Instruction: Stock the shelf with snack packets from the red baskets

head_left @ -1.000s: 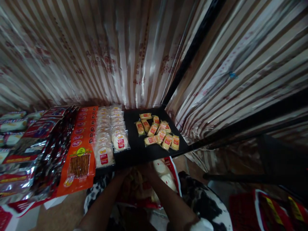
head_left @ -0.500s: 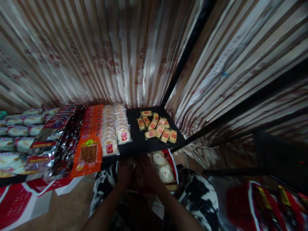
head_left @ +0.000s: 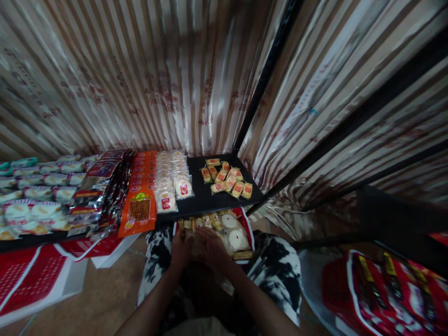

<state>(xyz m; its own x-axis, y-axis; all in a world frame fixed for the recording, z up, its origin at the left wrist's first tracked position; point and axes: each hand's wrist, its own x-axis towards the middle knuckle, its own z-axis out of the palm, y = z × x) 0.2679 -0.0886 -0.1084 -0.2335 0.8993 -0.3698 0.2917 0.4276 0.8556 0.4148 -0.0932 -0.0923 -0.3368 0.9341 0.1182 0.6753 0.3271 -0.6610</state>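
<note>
My left hand and my right hand are close together over a red-and-white box between my knees. The fingers of both hands are curled around something dim and brownish between them; shadow and blur hide what it is. Beside my right hand lie round white wrapped crackers in the box. Small yellow wrapped snack bars line the box's far side, just beyond my fingertips. Above the box, the black shelf holds loose yellow snack packets and two rows of round white cracker packs.
Left along the shelf stand an orange snack pack, dark foil packs and white wrapped rolls. Red boxes sit below. A red bin of packets stands at right. Black frame bars cross before the striped curtain.
The view has shifted, so the shelf sits a little higher and more of the box shows, with its yellow bars in sight. Both hands stay together at the box.
</note>
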